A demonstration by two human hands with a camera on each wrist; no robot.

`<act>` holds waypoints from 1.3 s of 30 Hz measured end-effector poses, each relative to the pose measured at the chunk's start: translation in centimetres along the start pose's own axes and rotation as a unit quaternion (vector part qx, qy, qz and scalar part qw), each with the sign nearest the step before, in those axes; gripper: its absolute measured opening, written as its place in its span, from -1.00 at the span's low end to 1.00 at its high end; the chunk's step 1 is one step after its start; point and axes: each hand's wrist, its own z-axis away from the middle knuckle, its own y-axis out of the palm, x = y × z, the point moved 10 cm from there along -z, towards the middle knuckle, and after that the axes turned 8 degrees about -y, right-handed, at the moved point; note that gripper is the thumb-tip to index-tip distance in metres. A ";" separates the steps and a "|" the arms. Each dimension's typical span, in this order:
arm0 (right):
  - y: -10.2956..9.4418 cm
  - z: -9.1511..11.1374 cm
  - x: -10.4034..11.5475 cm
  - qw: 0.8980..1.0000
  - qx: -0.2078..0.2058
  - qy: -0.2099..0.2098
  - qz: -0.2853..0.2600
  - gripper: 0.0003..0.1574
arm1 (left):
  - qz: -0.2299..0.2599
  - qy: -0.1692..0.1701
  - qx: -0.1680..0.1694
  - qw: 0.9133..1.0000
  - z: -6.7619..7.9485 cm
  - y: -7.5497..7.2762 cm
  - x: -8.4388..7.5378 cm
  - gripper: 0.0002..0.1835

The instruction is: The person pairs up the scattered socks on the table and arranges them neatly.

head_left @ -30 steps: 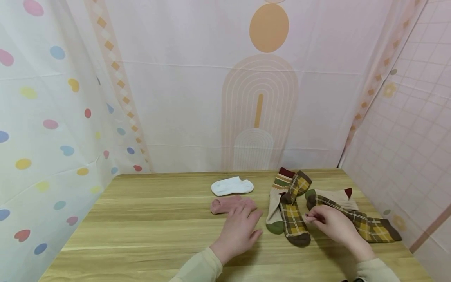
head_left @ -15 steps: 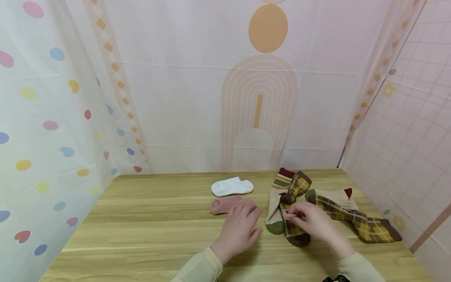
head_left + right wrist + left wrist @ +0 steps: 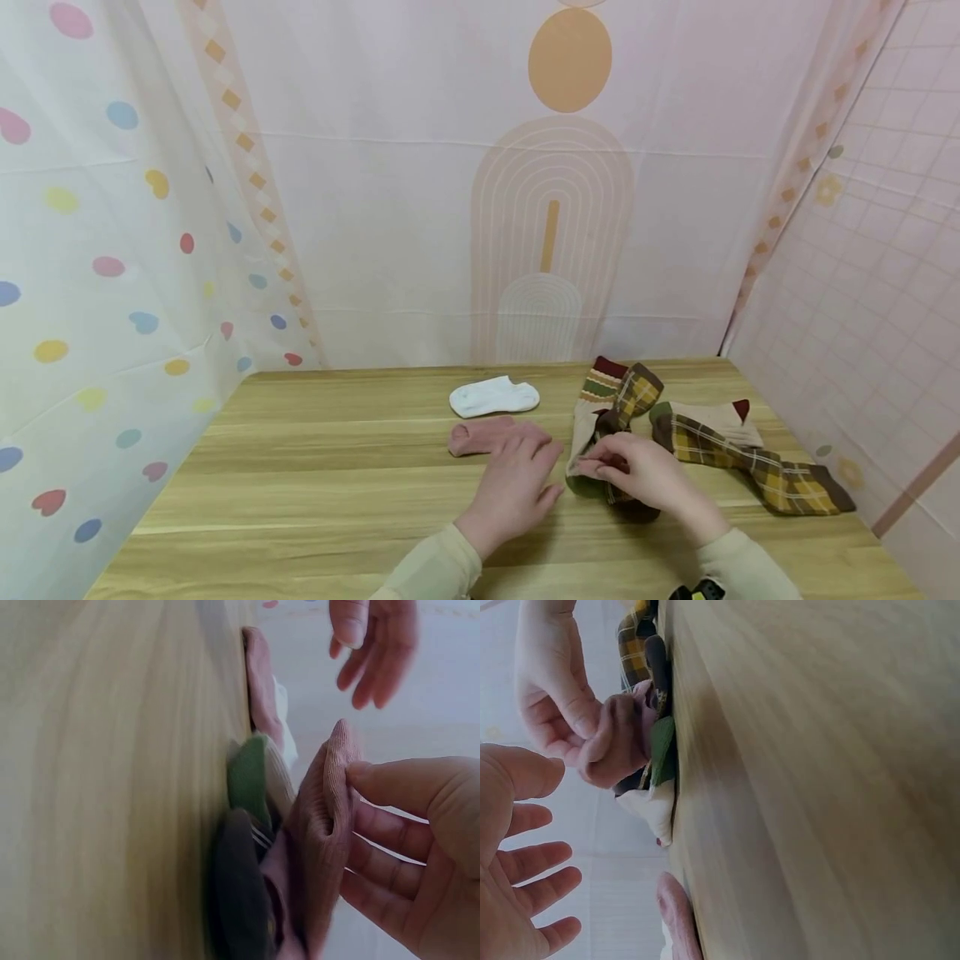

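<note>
Pinching ribbed pink sock [image 3: 326,817] in right grip [image 3: 648,479], narrow, between thumb and fingers. Held up at the pinched edge, over the green end of left beige sock [image 3: 584,427] and the dark end of left plaid sock [image 3: 641,390]. Mostly hidden behind right grip in the head view, plain in both wrist views; cannot tell if touching the socks underneath.

Nothing in left grip [image 3: 513,483]: wide, with fingers apart and slightly bent. Raised off wooden surface [image 3: 300,500], near second pink sock [image 3: 480,437], seen apart from it in the wrist views.

Beyond second pink sock, just beside: white ankle sock [image 3: 495,397], lying flat. To the right of both, left beige sock with striped, dark red cuff, partly overlapped by left plaid sock in brown and yellow. Farther right, right beige sock [image 3: 716,419] with green and dark red ends, partly covered by right plaid sock [image 3: 806,487], stretched toward the right edge. Behind everything, patterned curtain [image 3: 390,217].
</note>
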 end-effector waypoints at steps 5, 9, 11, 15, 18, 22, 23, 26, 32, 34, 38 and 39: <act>-1.0 0.3 -0.2 1.000 -0.015 0.004 -0.017 -0.87 | 0.006 0.005 -0.004 1.000 0.0 0.5 -0.4 -0.48; -1.3 0.6 -0.3 0.999 -0.014 -0.004 -0.037 -0.88 | 0.011 0.006 -0.007 1.000 0.1 0.8 -0.6 -0.46; -1.5 0.8 -0.3 0.999 -0.016 -0.012 -0.034 -0.88 | 0.011 0.007 -0.009 1.000 0.0 0.9 -0.7 -0.46; -2.0 1.2 -0.3 0.999 -0.024 -0.022 -0.027 -0.86 | 0.011 0.009 -0.009 1.000 -0.1 1.1 -1.0 -0.45; -2.3 1.5 -0.3 0.999 -0.026 -0.022 -0.028 -0.83 | 0.013 0.009 -0.007 1.000 -0.2 1.2 -1.1 -0.44; -2.5 1.7 -0.7 0.999 -0.032 -0.011 -0.022 -0.79 | 0.012 0.006 0.000 1.000 -0.3 1.3 -1.2 -0.44; -2.6 1.7 -0.8 0.999 -0.034 -0.009 -0.020 -0.78 | 0.011 0.005 0.001 1.000 -0.3 1.3 -1.3 -0.44; -2.9 2.0 -1.4 0.999 -0.039 0.004 -0.017 -0.78 | 0.018 0.001 0.004 1.000 -0.4 1.4 -1.4 -0.45; -3.2 2.7 -3.2 0.999 -0.035 0.035 -0.007 -0.77 | 0.057 -0.013 0.016 0.998 -0.7 1.6 -1.8 -0.48; -3.3 2.9 -3.8 0.998 -0.036 0.045 -0.002 -0.78 | 0.072 -0.021 0.024 0.997 -0.8 1.7 -1.9 -0.49; -3.4 3.4 -4.5 0.998 -0.038 0.059 0.010 -0.79 | 0.121 -0.047 0.046 0.990 -0.9 2.2 -1.8 -0.52; -3.4 3.5 -4.7 0.997 -0.038 0.063 0.014 -0.79 | 0.136 -0.054 0.051 0.988 -0.9 2.4 -1.8 -0.54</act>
